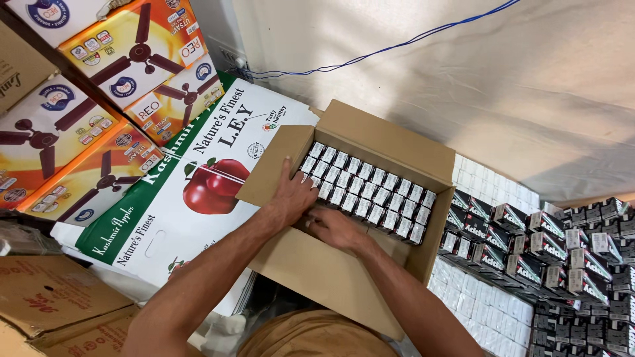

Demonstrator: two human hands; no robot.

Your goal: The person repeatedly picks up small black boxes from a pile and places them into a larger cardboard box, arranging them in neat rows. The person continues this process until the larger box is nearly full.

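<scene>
Both forearms are bare to above the elbow, no sleeves in view. Left hand (pixel 293 197) and right hand (pixel 336 227) carry no gloves, rings or watch. Torso is covered by a mustard-brown garment (pixel 311 336).

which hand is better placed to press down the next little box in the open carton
Probably the right hand: it lies flat on the small black-and-white boxes at the near edge of the open brown cardboard carton. The left hand sits at the row's left end, against the flap.
</scene>
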